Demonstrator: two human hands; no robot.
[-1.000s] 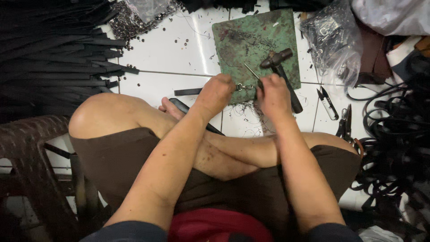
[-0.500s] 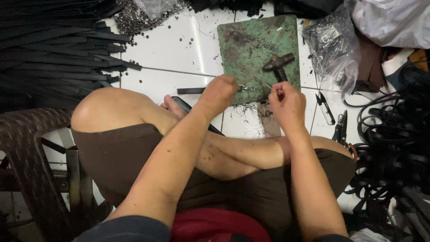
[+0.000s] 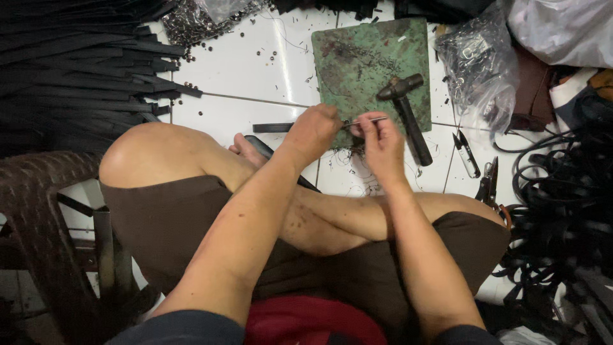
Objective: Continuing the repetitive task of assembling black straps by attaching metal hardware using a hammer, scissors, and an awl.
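Hands meet low over the near edge of a worn green cutting mat (image 3: 373, 61) that lies on the white tiled floor (image 3: 246, 70). The left hand (image 3: 314, 131) is curled shut around one end of a thin metal rod (image 3: 367, 121), and the right hand (image 3: 381, 148) pinches that rod between thumb and fingertips, its grip closed tight. A hammer (image 3: 405, 115) lies just right of the hands, head on the mat, handle running off its near edge onto the tiles. Small snips (image 3: 468, 154) and pliers (image 3: 489, 182) lie further right, near a tangle of black cords (image 3: 562, 211). A clear bag of metal fittings (image 3: 476, 61) sits beside the mat's right edge. Black straps (image 3: 70, 70) pile at the far left, with loose rivets (image 3: 191, 22) scattered by them. Under the left forearm a black strip (image 3: 271, 127) crosses the tiles.
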